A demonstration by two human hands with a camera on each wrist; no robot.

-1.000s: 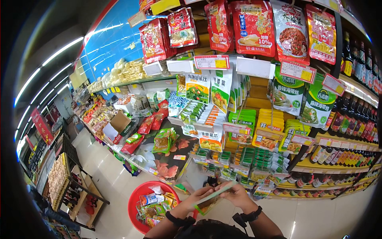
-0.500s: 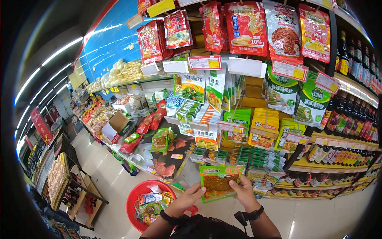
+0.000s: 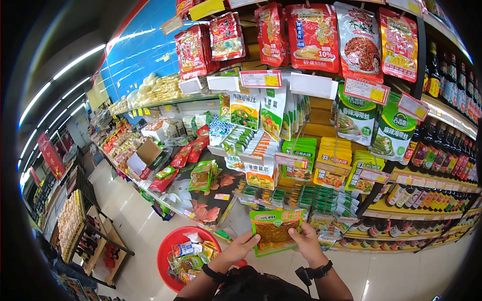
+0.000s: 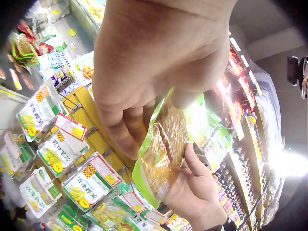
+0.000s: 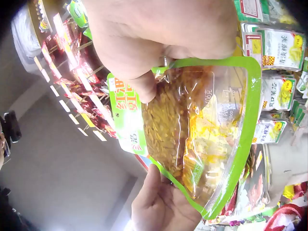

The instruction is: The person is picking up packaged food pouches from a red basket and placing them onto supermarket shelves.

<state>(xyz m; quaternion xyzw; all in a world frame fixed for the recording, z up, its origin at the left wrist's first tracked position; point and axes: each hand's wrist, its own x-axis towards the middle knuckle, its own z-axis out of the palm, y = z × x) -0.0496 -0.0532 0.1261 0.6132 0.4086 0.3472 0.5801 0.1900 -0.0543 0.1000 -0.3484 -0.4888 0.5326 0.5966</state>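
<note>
A green-edged clear packet of brown pickled vegetables is held up in front of the body, its printed face toward the head camera. My left hand pinches its left edge, thumb on the front. My right hand pinches the opposite edge the same way. In the right wrist view the packet shows shiny film over shredded, oily contents, with the left hand at its far edge. From the left wrist, the packet appears at a slant between both hands.
A red basket of mixed packets stands on the floor at lower left. Similar green-edged packets lie stacked on the display table. Ahead are racks of hanging pouches; sauce bottles fill shelves at right.
A second ago the packet was tilted nearly edge-on between both hands. It then turned to face the head camera, and both hands have kept their pinch since, with little movement.
</note>
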